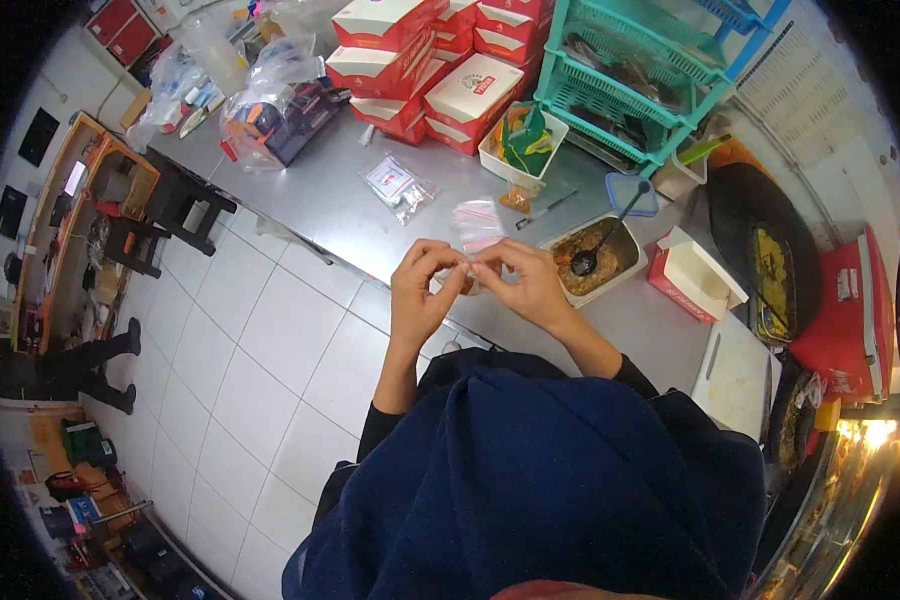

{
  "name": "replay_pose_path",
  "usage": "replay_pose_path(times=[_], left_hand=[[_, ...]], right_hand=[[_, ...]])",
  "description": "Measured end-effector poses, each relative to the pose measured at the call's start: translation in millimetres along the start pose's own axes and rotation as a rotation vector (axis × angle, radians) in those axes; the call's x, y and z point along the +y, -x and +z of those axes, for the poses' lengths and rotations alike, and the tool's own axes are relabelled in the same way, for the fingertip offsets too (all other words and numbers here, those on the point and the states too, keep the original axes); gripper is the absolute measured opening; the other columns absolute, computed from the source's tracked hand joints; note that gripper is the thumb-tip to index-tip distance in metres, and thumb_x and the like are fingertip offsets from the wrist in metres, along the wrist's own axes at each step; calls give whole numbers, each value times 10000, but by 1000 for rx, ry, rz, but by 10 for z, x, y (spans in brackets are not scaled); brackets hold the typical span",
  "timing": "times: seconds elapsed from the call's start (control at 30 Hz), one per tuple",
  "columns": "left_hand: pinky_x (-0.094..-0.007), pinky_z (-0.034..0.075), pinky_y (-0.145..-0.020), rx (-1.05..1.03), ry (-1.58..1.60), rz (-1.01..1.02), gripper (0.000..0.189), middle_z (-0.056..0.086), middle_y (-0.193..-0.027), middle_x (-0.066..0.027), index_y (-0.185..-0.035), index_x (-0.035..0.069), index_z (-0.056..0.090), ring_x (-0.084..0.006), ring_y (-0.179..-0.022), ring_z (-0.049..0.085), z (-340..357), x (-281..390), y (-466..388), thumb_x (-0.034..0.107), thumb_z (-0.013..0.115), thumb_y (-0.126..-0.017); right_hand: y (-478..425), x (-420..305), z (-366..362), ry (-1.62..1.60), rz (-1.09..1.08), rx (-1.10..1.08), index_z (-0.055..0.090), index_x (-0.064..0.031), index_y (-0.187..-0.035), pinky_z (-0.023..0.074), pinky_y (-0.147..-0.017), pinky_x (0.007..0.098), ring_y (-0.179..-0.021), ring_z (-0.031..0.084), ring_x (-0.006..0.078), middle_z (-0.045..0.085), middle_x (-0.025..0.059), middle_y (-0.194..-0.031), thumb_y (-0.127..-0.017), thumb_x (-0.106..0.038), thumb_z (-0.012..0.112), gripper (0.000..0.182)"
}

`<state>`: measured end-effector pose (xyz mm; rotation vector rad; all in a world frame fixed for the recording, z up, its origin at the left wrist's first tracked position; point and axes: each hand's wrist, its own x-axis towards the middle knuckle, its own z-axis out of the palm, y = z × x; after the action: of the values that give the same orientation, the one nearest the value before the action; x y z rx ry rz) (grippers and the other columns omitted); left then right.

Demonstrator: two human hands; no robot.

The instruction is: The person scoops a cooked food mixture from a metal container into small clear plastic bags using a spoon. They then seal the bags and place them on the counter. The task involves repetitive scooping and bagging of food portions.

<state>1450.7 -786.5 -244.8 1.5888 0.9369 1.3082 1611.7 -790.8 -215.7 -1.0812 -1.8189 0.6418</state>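
Note:
My left hand (429, 289) and my right hand (523, 283) meet fingertip to fingertip over the near edge of the steel table (337, 199). Both pinch the top of a small clear plastic bag (468, 285) with something brownish inside, mostly hidden by my fingers. Just beyond them lie flat zip bags (478, 223) with pink-red strips. Right of my right hand, a rectangular container of brown food (613, 271) holds a black ladle (585, 261). Behind it are a pen (547, 209), a small filled bag (517, 198) and a blue-rimmed lid (631, 193).
Red-and-white cartons (469, 101) are stacked at the back, beside a white basket (489, 159) and a turquoise rack (626, 94). An open carton (694, 277), a cutting board (731, 375) and a red cooler box (844, 322) stand right. A person's legs (94, 364) show far left.

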Motion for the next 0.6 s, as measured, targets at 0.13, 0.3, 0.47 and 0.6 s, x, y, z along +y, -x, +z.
replay_pose_path(times=[0.13,0.3,0.47,0.6], left_hand=[[-248,454,-702,-3,-202,36,61,498,-896,-59,-810,-22,575,-137,-810,535,-192,-224,-53,20,592,-768],[-270,442,-691,172,-75,-117,236,544,-914,-64,-967,66,553,-155,-788,559,-198,-570,-160,87,623,-743],[-304,443,-657,83,-237,-185,196,550,-932,-83,-943,71,561,-192,-777,574,-13,-1183,-291,86,591,-750],[-394,401,-718,85,-550,58,180,556,-936,-96,-894,85,585,-241,-832,555,209,-1549,-616,72,597,-715]], right_hand=[[-182,366,152,42,-151,-207,569,-32,-788,432,-594,316,-637,570,227,585,107,-707,-728,-114,599,106],[-656,1042,-18,86,-51,-562,561,-37,-826,438,-624,364,-685,578,266,594,116,-783,-742,-175,588,163],[-743,1377,-574,469,-30,23,561,-51,-948,445,-612,311,-677,572,228,596,97,-851,-736,-184,612,255],[-550,951,-822,338,178,43,552,-42,-976,445,-600,288,-680,559,206,585,88,-824,-755,-149,599,251]])
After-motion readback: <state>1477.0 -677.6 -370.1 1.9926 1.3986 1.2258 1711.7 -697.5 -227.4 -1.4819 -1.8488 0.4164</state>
